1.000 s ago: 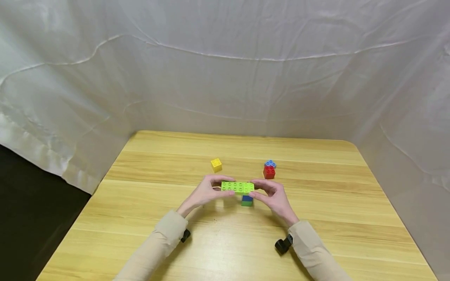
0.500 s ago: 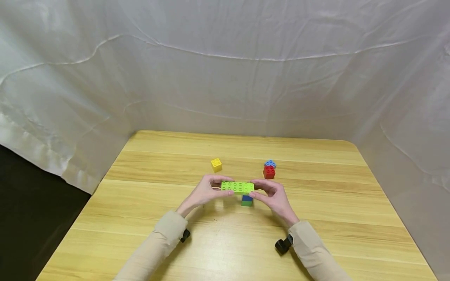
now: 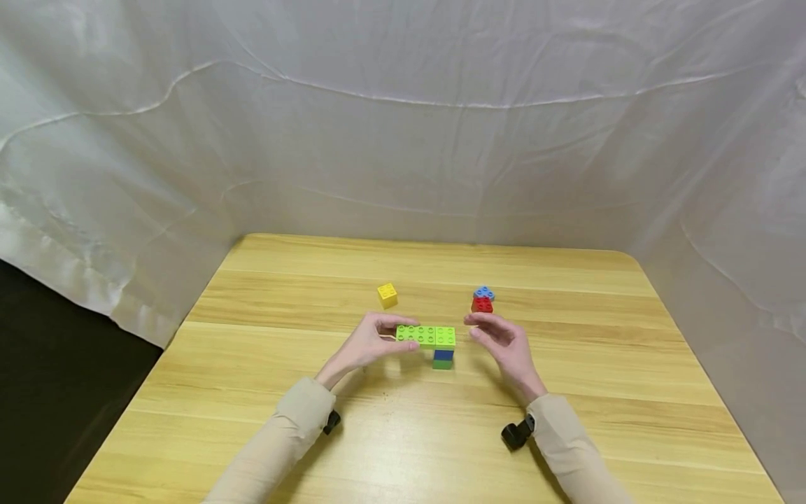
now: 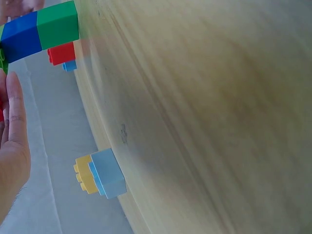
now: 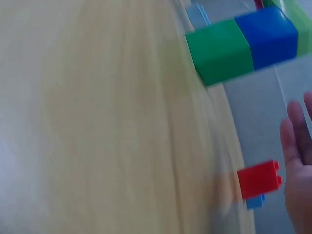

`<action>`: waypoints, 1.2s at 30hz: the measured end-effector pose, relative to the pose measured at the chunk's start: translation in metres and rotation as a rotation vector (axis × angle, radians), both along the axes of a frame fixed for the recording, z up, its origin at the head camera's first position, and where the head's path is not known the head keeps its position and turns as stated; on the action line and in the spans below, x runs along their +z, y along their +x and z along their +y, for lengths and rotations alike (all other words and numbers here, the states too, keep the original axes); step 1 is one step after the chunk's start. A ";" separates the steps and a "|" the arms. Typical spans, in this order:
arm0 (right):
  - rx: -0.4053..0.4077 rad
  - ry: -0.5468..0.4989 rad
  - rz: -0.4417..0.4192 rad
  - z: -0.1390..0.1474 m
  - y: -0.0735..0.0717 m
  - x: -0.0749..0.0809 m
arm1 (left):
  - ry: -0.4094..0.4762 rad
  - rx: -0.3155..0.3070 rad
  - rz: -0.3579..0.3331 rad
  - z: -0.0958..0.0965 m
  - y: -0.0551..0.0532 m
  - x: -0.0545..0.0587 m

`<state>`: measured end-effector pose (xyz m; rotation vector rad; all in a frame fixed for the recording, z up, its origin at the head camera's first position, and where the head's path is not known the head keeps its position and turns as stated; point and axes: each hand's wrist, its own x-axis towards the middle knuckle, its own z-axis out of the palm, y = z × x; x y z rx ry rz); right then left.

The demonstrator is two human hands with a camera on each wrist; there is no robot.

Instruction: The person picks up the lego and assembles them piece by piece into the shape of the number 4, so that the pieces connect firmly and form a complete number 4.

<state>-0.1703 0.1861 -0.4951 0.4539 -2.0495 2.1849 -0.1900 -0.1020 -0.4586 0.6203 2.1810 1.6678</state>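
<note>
My left hand [image 3: 374, 341] pinches the left end of a long lime green brick [image 3: 415, 335], thumb at the near side and fingers behind. A shorter lime brick [image 3: 445, 337] continues the row on the right. Below that right end stand a blue brick [image 5: 266, 39] and a green brick [image 5: 220, 52], stacked on the table, so the long brick juts out leftward. A sliver of red [image 4: 1, 115] shows by the left fingers in the left wrist view. To the right, my right hand [image 3: 506, 346] is apart from the bricks, fingers loosely bent, holding nothing.
Behind the right hand, a red brick [image 3: 482, 305] stands near a light blue brick [image 3: 484, 292]. Farther left a yellow brick [image 4: 86, 174] sits on a pale blue one [image 4: 108, 174]. White cloth [image 3: 441, 161] hangs around the wooden table [image 3: 403, 448].
My right hand has let go of the right end of the lime row and moved a little to the right. The left hand and the bricks have stayed put.
</note>
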 end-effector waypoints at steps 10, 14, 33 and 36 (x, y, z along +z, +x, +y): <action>-0.214 0.081 -0.116 0.023 -0.025 -0.003 | 0.008 -0.003 -0.001 -0.001 0.000 0.000; -0.206 0.205 -0.165 0.029 -0.032 -0.006 | 0.010 -0.005 0.001 0.000 0.001 0.000; -0.111 0.403 -0.211 0.027 -0.043 -0.007 | 0.004 -0.008 0.005 0.001 -0.001 0.000; -0.113 0.428 -0.200 0.026 -0.045 -0.008 | 0.003 -0.010 0.013 0.000 -0.001 0.000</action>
